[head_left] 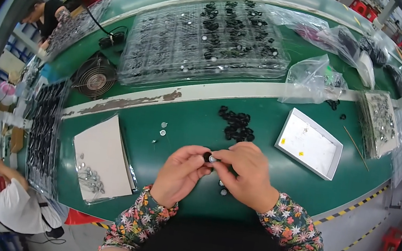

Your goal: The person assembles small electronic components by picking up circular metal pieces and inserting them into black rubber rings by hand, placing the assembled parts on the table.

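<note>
Over the green table my two hands meet fingertip to fingertip. Between thumb and fingers, my left hand pinches a small black round part. My right hand holds a small silvery round piece against that black part; fingers cover much of both. Just beyond my hands lies a loose pile of black ring-like parts. Two small pale round pieces rest left of the pile. Partly under my right hand, a few small dark and silvery pieces lie close to my body.
On the left, a grey board bears several silvery pieces. A white box with yellow bits stands to the right. Clear plastic trays of black parts fill the raised shelf, near a small fan. Two people work at the left.
</note>
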{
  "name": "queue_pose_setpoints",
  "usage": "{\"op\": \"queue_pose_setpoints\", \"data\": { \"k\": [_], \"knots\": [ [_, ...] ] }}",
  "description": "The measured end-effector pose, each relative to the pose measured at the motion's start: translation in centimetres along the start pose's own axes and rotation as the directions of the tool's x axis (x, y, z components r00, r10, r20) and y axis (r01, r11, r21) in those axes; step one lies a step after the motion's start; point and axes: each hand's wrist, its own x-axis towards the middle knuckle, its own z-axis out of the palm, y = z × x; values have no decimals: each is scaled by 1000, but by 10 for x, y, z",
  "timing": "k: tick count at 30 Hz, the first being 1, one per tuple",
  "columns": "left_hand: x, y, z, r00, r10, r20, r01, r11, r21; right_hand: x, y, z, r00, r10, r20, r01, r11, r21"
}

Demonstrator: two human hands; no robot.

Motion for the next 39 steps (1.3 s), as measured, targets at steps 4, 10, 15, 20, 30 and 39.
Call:
{"op": "queue_pose_setpoints", "data": {
  "k": [4,10,15,20,30,39],
  "knots": [
    [0,-1,0,1000,-6,-9,6,1000,9,-1,-1,0,1000,-3,-2,3,1000,-16],
    [2,-1,1,1000,-5,18,5,1000,20,0,-2,0,1000,-12,2,12,999,-43],
    [2,-1,2,1000,2,24,-3,999,44,0,-3,-1,1000,13,1,-13,999,-42],
    [2,-2,2,1000,-2,17,1,998,66,0,-5,-1,1000,7,-7,-7,998,-66],
    [1,-3,2,1000,28,10,-29,996,86,-1,-6,0,998,-53,16,55,988,-141],
    [-1,-4,2,999,48,14,-49,993,110,-1,-8,0,997,-80,13,81,982,-170]
  ]
}}
